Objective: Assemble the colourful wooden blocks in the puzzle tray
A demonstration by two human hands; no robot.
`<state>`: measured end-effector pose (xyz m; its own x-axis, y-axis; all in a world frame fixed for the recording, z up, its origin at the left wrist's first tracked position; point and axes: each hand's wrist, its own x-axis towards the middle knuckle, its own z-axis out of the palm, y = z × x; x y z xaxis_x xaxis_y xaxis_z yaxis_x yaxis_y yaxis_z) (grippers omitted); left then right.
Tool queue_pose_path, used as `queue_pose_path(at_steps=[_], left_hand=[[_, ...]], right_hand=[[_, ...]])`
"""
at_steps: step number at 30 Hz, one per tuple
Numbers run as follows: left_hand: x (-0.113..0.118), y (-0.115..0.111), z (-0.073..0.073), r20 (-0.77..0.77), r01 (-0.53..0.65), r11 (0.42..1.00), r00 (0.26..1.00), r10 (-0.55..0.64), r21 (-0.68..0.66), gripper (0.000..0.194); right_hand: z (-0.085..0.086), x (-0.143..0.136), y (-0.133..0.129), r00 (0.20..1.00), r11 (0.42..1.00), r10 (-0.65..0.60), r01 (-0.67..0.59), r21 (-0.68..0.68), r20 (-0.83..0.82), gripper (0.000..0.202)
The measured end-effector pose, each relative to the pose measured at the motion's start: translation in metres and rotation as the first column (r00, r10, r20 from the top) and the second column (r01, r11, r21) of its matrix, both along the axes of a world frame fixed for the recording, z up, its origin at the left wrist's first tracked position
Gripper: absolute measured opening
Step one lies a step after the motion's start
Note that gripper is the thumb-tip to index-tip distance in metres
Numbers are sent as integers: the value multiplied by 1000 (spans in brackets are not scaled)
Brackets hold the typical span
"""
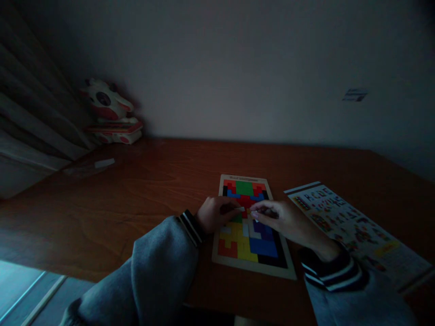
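Observation:
A wooden block puzzle board lies on the table, with red, green, blue, yellow, orange and purple pieces in its frame and black showing near its right edge and lower corner. Over its left half, my left hand is closed, pinching a small pale-edged puzzle piece between thumb and fingers. Opposite it, my right hand is also closed above the board, its fingertips around a small puzzle piece with pale edges. The fingers and the dim light hide most of both pieces.
A printed sheet with colourful shape pictures lies to the right of the board. At the back left stands a cow-shaped toy, with a clear plastic wrapper before it. A curtain hangs left; a wall rises behind the table.

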<state>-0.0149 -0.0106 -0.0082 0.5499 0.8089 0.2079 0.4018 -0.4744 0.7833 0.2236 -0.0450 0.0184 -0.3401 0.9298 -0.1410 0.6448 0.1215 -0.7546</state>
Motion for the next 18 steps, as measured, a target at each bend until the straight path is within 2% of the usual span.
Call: queue_pose_path(at_steps=[3, 8, 11, 18], left_hand=[[1, -1, 3, 12, -1, 1000, 1000, 1, -3, 19], [0, -2, 5, -6, 0, 1000, 1000, 0, 16, 19], [0, -2, 6, -19, 4, 1000, 1000, -3, 18, 20], [0, -3, 8, -37, -11, 1000, 999, 11, -1, 20]], right_hand=[[4, -3, -3, 997, 1000, 16, -16, -5, 81, 37], [14, -11, -6, 981, 988, 70, -94, 123, 182, 28], [13, -11, -4, 978, 978, 93, -124, 170, 184, 27], [7, -10, -3, 984, 978, 82, -110, 176, 159, 27]])
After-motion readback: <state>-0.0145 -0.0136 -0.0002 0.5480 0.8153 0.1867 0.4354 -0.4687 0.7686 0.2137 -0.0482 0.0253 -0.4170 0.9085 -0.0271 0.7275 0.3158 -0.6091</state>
